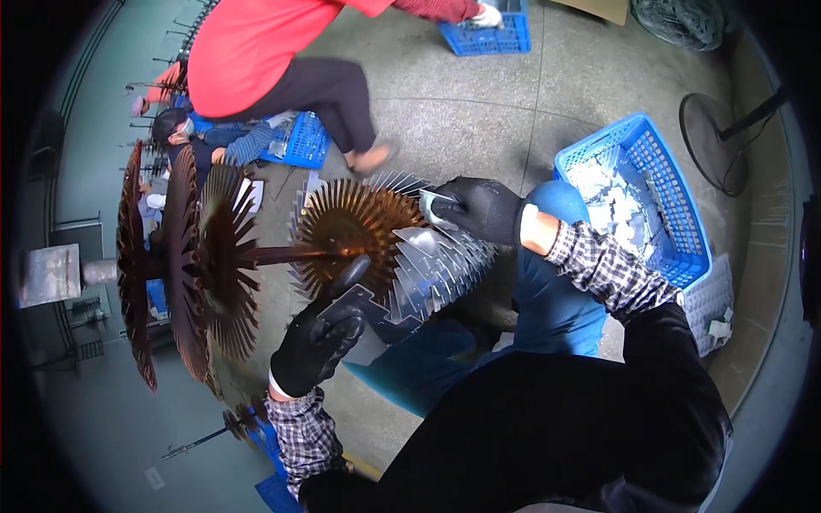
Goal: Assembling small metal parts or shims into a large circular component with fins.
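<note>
Before me is a rust-brown rack of round slotted discs point(338, 224) on a central shaft point(286, 256). Many thin grey metal plates point(440, 265) stand fanned out round the rim of its nearest disc. My left hand point(318, 338), in a black glove, grips a flat metal plate point(363, 306) with small holes, below the shaft. Black-gloved too, my right hand point(486, 209) pinches a small metal plate point(434, 208) at the disc's upper right rim. Its fingertips partly cover that plate.
A blue basket point(697, 269) of metal plates stands at right, near a round-based stand point(710, 145). A person in a red top point(248, 60) reaches toward another blue basket point(487, 38). Another person, masked point(184, 128), is near a blue basket point(308, 141). More brown discs point(184, 265) extend left.
</note>
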`<state>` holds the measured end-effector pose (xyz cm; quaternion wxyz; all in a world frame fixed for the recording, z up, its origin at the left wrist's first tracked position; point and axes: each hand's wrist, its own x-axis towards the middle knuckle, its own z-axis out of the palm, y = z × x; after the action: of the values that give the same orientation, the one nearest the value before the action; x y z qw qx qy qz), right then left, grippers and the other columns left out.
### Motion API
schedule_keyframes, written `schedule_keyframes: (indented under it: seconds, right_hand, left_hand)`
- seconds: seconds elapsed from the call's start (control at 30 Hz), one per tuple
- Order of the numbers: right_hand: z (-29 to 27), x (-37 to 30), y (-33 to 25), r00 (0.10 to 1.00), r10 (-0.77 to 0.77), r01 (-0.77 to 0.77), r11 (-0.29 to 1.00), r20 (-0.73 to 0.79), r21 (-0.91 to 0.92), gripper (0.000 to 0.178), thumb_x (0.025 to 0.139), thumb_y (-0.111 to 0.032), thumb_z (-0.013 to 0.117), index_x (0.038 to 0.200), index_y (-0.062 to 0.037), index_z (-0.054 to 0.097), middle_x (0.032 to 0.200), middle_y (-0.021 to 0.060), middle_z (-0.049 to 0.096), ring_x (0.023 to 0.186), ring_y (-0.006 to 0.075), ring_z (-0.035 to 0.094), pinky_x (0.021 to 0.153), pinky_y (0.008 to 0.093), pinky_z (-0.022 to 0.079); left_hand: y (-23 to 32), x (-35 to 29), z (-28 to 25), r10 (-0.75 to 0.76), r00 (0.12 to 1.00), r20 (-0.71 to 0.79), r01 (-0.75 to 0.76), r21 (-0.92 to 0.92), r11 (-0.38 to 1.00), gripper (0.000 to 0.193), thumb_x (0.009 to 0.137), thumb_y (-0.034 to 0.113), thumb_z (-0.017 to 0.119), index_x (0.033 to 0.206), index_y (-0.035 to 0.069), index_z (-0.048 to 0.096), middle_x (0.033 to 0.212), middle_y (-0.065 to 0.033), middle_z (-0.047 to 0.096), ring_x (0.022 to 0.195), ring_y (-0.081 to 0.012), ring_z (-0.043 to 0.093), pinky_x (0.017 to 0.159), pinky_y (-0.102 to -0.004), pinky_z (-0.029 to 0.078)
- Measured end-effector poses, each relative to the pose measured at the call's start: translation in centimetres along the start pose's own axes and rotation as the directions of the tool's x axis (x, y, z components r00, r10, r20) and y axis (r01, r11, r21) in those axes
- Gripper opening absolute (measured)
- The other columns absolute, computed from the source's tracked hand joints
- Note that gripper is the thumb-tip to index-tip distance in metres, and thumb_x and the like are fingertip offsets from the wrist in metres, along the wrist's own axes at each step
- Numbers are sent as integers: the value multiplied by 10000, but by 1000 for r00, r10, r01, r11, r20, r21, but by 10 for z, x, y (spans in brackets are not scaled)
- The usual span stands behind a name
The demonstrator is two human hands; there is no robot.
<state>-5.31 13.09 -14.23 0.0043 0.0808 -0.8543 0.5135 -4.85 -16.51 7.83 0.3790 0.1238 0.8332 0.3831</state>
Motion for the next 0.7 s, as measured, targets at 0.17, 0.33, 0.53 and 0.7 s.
schedule_keyframes:
  seconds: [0.17,0.33,0.53,0.7]
  right_hand:
    - [9,9,9,998,-59,61,995,31,-78,312,994,-295,671,1164,-38,722,1059,182,747,867,347,709,783,419,563]
    - [13,13,9,992,-124,126,986,27,-106,301,1001,-307,650,1128,-44,723,1043,178,751,876,361,716,791,435,566]
    - [12,15,5,988,-149,152,985,41,-82,290,1002,-307,634,1090,-47,728,1019,162,756,865,367,718,787,450,566]
    - [7,16,-3,977,-208,213,969,54,-129,269,995,-283,633,1084,-49,731,1009,156,754,847,370,716,771,449,566]
  left_hand:
    - [3,16,-5,-15,999,50,14,24,1000,518,1030,89,626,1522,-29,519,1653,-130,464,1224,-189,600,1055,-301,454]
    - [2,26,-12,78,990,116,-89,91,992,584,1020,103,646,1562,-24,468,1664,-148,443,1399,-249,544,1142,-348,427]
    - [-12,40,-15,231,961,152,-255,166,953,636,984,81,652,1583,5,454,1647,-150,462,1364,-265,581,1115,-340,461]
    - [-7,53,-22,324,907,268,-405,344,847,646,995,141,670,1579,-13,442,1657,-166,444,1418,-321,546,1151,-394,448]
